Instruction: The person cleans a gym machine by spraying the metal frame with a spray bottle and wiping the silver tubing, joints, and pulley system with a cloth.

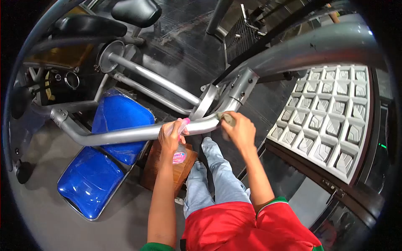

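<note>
Left hand (169, 138): grip closed round a spray bottle (179, 155), pink nozzle up, held against the grey bar (121, 134).
Right hand (239, 130): grip pressing a cloth (227, 119) onto the bar's bend, near the bracket.
Progress: wiping looks to be mid-course. No wet or dull streaks show, so I cannot tell done stretches from undone ones.
Writing: pink label on the bottle, too small to read.
Nearby: blue seat (119, 115) and wooden box (157, 167) below the bar.
</note>
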The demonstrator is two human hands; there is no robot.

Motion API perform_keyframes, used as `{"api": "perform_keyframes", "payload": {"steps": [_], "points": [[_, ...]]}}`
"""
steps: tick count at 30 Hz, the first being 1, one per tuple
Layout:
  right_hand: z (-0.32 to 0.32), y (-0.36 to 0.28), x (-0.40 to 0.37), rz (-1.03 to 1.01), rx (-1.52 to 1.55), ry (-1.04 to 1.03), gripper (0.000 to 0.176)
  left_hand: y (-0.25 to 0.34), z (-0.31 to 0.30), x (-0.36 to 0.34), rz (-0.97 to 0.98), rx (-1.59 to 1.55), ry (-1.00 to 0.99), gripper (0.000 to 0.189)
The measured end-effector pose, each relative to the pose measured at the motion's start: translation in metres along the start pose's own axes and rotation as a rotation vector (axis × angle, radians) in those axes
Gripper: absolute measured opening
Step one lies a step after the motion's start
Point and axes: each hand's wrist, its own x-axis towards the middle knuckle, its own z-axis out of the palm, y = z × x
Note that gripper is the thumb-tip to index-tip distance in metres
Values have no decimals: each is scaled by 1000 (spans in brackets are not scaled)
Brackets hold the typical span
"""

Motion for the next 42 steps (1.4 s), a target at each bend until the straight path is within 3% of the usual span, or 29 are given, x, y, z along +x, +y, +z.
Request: {"api": "perform_keyframes", "payload": {"steps": [3,7,13,18,23,29,33,35,36,38,42], "points": [[-13,-15,26,43,-122,-164,34,4,1,-3,-28,-47,0,48],[20,-49,48,-166,-276,-481,41,10,3,-6,-72,-57,32,47],[14,-36,124,-114,-679,-713,52,13,3,-3,-134,-67,51,45],[40,-52,146,-226,-686,-995,55,13,4,-4,-171,-22,74,44],[84,-47,142,-165,-522,-1011,54,23,4,-3,-192,3,72,45],[61,-39,168,-137,-769,-1074,53,21,4,-3,-201,16,81,46],[92,-34,152,-283,-551,-1091,56,26,4,-5,-177,40,77,47],[115,-39,134,-351,-375,-907,56,29,5,-5,-214,-1,74,47],[119,-41,133,-349,-373,-910,56,29,5,-6,-218,0,74,47],[108,-60,132,-252,-16,-1080,62,29,5,-6,-211,-47,86,49],[96,-48,138,-285,-24,-1144,64,24,3,-5,-217,-3,81,49]]}}
